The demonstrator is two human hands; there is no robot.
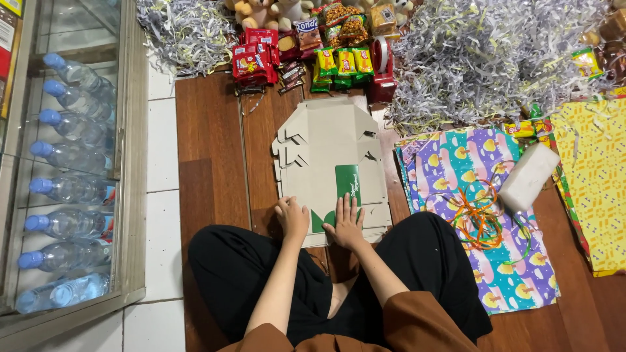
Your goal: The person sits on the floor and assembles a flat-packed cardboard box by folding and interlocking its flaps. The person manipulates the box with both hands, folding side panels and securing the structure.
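Observation:
I sit cross-legged on a wooden floor with a stack of flat grey cardboard box blanks (326,140) in front of my knees. One blank on top shows a green printed panel (347,182). My left hand (293,217) rests with curled fingers on the near left edge of the stack. My right hand (346,225) lies flat, fingers spread, on the green part near the stack's front edge. Neither hand grips anything.
Colourful wrapping paper (469,195) with orange and green ribbon (479,215) and a white block (528,176) lies to the right. Snack packets (342,62), a red tape dispenser (383,65) and shredded paper (482,52) are beyond. A glass cabinet of water bottles (68,189) stands at left.

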